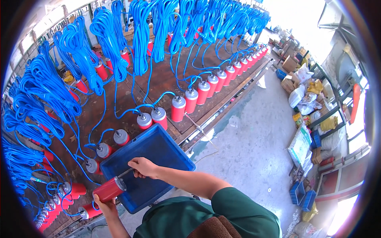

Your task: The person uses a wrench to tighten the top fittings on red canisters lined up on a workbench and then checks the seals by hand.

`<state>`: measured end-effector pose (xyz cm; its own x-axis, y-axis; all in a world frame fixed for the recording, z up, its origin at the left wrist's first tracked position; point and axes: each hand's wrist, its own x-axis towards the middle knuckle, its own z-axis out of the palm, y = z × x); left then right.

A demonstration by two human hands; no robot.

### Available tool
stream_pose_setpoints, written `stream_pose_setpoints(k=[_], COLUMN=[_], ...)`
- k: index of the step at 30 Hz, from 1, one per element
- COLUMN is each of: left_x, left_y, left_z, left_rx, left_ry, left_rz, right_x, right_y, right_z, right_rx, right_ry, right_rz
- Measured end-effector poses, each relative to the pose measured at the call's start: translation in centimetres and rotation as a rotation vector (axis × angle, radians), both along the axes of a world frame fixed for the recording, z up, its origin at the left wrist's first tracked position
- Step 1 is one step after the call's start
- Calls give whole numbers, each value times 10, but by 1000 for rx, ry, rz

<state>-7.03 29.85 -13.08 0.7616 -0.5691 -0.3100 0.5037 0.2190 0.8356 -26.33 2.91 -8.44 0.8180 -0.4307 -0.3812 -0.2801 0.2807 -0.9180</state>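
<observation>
My left hand (106, 207) is wrapped round a red cylinder (108, 190) with a grey metal cap, tilted over the near left edge of a blue tray (176, 152). Closed in a fist, my right hand (143, 167) is above the tray, gripping a thin metal rod (126, 173) that points toward the cap. The rod's kind and whether its tip touches the cap cannot be made out. Beside the tray's far left edge are more red cylinders with grey caps (104, 150) and blue cables.
Bundles of blue cable (107, 39) hang over the brown worktable (129, 93). A row of red cylinders (203, 92) lines the table's right edge. Beyond the grey floor (254, 135), bags, boxes and blue bins (297, 193) are piled on the right.
</observation>
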Motion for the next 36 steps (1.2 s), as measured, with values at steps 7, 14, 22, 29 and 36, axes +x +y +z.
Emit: stream_pose_setpoints(k=[7, 14, 22, 29, 36], left_x=[-4, -4, -3, -6, -5], left_y=[-5, -12, -8, -4, -8], left_z=[-4, 7, 5, 9, 10], left_rx=[27, -22, 77, 77, 96], left_ry=[57, 36, 92, 42, 84], left_rz=[87, 11, 98, 67, 102], right_x=[-19, 9, -9, 15, -11], right_y=[-12, -8, -11, -5, -11], right_z=[-6, -6, -17, -12, -6], right_rx=[-693, -154, -1259, 224, -1341], right_ry=[-147, 257, -331, 243, -317], right_rz=[265, 80, 217, 3, 272])
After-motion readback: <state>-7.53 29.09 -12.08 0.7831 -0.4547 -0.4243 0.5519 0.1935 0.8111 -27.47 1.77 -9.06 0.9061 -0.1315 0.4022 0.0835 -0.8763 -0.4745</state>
